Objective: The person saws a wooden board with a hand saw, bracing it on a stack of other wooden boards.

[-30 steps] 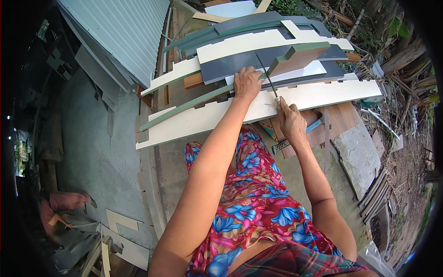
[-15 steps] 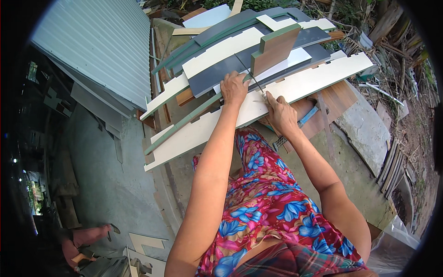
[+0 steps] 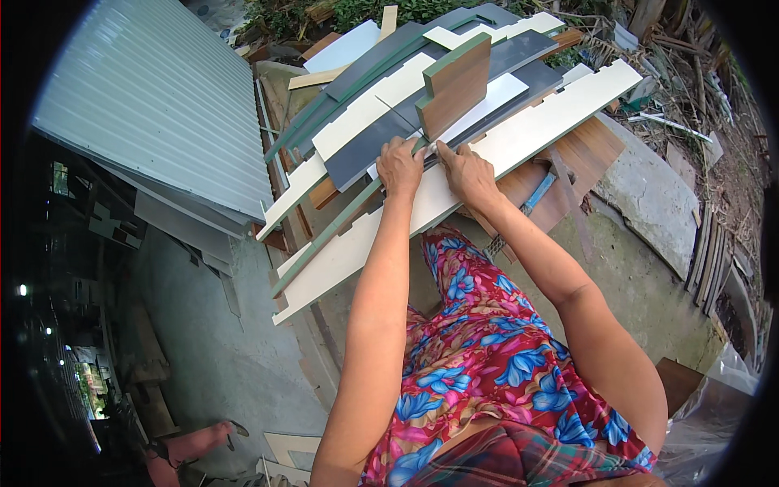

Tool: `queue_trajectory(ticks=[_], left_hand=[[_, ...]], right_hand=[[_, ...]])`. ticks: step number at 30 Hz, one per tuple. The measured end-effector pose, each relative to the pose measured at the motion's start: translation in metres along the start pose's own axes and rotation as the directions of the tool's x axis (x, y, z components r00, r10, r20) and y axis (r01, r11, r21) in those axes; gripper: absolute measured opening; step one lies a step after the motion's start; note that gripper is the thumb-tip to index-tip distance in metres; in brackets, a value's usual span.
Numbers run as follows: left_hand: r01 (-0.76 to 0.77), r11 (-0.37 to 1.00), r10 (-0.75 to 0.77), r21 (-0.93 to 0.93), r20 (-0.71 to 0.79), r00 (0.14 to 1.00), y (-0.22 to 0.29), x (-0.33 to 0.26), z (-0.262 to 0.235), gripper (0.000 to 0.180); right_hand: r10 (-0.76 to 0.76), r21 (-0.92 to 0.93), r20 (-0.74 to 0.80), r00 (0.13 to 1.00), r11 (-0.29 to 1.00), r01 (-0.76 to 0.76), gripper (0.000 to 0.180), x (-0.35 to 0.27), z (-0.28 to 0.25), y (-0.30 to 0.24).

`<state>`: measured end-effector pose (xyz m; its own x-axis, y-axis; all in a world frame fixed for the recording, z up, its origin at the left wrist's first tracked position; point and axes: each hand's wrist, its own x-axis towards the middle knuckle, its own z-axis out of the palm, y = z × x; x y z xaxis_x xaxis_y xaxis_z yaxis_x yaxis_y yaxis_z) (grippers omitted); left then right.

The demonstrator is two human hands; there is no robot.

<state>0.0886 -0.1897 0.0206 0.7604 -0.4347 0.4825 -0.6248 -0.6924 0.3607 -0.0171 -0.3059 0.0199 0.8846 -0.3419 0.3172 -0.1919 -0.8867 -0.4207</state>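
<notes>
My left hand (image 3: 400,166) is closed over the upper end of a narrow green-edged board (image 3: 329,242), which stands on its edge and slants down to the left. Right beside it, my right hand (image 3: 469,174) is closed around the near end of a thin, dark, rod-like tool (image 3: 395,112). The tool points away to the upper left and passes across the green edge by my left fingers; whether it is a file or a saw blade I cannot tell. Beneath both hands lies a long white notched board (image 3: 560,114). A brown wood-grain board (image 3: 459,89) with a green edge stands upright just beyond.
More white and dark grey boards (image 3: 365,134) are stacked behind. A blue-handled tool (image 3: 539,195) lies on a brown panel (image 3: 596,150) to the right. Corrugated sheeting (image 3: 162,97) rises at the left. A stone slab (image 3: 649,195) and stacked strips (image 3: 704,256) lie farther right.
My right hand has pushed forward with the thin tool, closing in on my left hand. The left hand keeps its grip on the green-edged board. The whole view has shifted slightly.
</notes>
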Motion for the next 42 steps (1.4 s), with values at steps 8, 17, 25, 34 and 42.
queue_trajectory(ticks=[8, 17, 25, 34, 42], left_hand=[[0.011, 1.000, -0.011, 0.005, -0.006, 1.000, -0.007, -0.001, 0.001, 0.025], [0.009, 1.000, -0.009, 0.009, -0.010, 1.000, -0.004, 0.002, 0.005, 0.025], [0.038, 0.999, -0.038, 0.036, -0.002, 0.999, -0.008, -0.001, -0.001, 0.025], [-0.015, 0.997, 0.018, 0.076, -0.037, 0.999, 0.004, -0.003, 0.005, 0.028], [-0.035, 0.996, 0.042, 0.087, -0.078, 0.996, -0.005, -0.005, 0.001, 0.027]], right_hand=[[0.020, 0.006, 0.120, 0.993, 1.000, -0.021, 0.046, -0.050, -0.041, 0.008], [-0.045, 0.045, -0.020, 0.999, 0.998, 0.046, 0.040, 0.000, -0.007, -0.006], [0.023, 0.039, 0.144, 0.989, 0.999, -0.028, 0.047, -0.055, -0.042, 0.004], [0.030, 0.017, 0.056, 0.998, 0.999, -0.031, 0.042, 0.008, -0.005, -0.004], [0.010, 0.030, 0.155, 0.988, 0.999, -0.014, 0.048, -0.059, -0.058, 0.005]])
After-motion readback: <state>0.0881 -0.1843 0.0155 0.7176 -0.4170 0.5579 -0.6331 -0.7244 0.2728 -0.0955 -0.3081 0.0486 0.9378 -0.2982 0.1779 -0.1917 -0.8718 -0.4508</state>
